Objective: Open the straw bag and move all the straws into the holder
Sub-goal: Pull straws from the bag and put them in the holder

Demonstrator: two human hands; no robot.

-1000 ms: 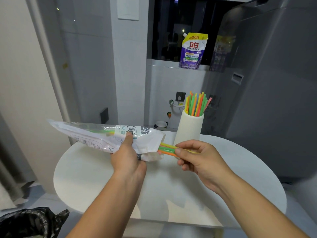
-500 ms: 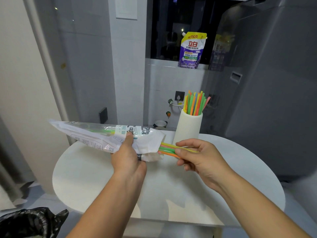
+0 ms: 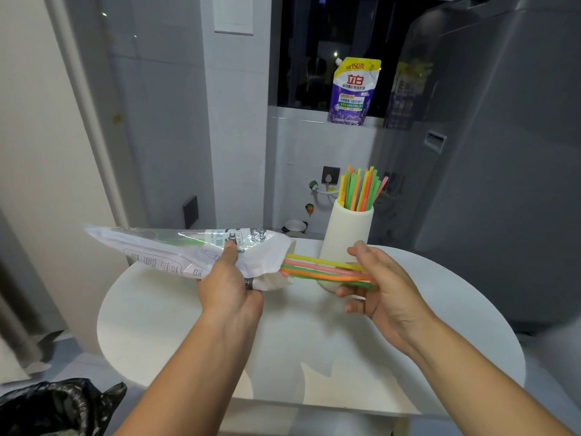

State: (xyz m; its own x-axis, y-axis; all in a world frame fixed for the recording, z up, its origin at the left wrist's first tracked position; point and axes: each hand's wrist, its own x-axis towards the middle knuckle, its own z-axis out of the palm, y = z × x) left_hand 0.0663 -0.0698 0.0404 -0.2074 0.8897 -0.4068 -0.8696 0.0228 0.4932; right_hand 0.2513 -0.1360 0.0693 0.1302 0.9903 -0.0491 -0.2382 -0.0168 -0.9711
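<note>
Left hand (image 3: 231, 289) clenches the crinkled white plastic straw bag (image 3: 188, 250); right hand (image 3: 382, 291) pinches coloured straws (image 3: 323, 269) protruding from its mouth, white cylindrical holder (image 3: 347, 237) just behind.

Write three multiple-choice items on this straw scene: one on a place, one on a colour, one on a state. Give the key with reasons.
1. Where does the holder stand?
A. On the white table, behind the right hand
B. On the floor by the black bin bag
C. On the window ledge

2. What colour is the pouch on the ledge, mostly?
A. Red
B. Purple and white
C. Brown

3. What is the state of the bunch of straws at the bag?
A. Fully inside the sealed bag
B. Partly drawn out of the bag's open end
C. Lying loose on the table

Key:
1 A, the holder's base sits on the tabletop beyond the right hand.
2 B, the pouch is purple below and white above.
3 B, the left hand grips the bag while the straws stick out of its mouth into the right hand's fingers.
</note>
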